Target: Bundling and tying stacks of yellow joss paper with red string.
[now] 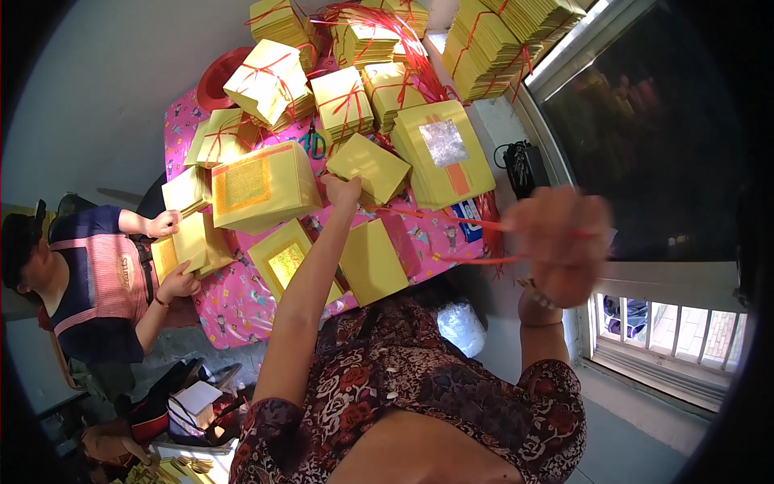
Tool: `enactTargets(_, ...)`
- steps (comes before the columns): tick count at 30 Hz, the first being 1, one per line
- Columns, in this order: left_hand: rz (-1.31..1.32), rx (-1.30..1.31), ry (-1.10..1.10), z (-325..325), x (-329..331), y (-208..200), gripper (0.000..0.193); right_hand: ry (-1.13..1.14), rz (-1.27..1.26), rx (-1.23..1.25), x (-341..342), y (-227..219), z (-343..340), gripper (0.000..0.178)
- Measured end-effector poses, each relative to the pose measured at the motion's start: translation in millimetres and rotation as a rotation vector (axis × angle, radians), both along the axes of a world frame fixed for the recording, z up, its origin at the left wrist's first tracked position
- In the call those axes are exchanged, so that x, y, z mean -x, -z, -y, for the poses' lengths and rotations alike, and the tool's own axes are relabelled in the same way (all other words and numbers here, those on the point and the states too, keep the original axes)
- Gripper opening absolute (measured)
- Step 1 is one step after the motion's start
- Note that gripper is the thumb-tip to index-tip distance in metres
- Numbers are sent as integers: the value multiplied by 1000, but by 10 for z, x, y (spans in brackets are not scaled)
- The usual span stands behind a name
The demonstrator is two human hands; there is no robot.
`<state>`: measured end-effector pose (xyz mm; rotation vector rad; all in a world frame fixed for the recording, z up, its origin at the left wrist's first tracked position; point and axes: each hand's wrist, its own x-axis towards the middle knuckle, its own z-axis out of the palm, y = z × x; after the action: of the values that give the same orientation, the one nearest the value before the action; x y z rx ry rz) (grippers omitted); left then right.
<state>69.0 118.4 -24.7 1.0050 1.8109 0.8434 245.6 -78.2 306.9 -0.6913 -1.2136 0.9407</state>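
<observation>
My left hand grips the near left edge of a small stack of yellow paper on the table. Red ribbon stretches from beside that stack to my right hand, raised at the right and smeared by motion. The fingers there look closed around the ribbon, though its end is hidden. Just right of the stack stands a larger yellow paper block with a silver square and an orange strip. Nearer me lie a plain yellow stack and another with a gold square.
Tied yellow bundles crowd the back of the pink-covered table, with teal-handled scissors among them. A red basin sits at the far left. Opposite, a person in a red checked apron handles yellow paper. A window borders the right.
</observation>
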Motion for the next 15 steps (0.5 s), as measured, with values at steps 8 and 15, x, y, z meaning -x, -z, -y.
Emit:
enactTargets(8, -36, 30, -27, 39, -52, -87, 70, 605, -145, -935, -147, -779, 747, 10)
enactTargets(15, -38, 65, -14, -89, -8, 170, 63, 555, 33, -1311, -279, -1186, 1220, 5)
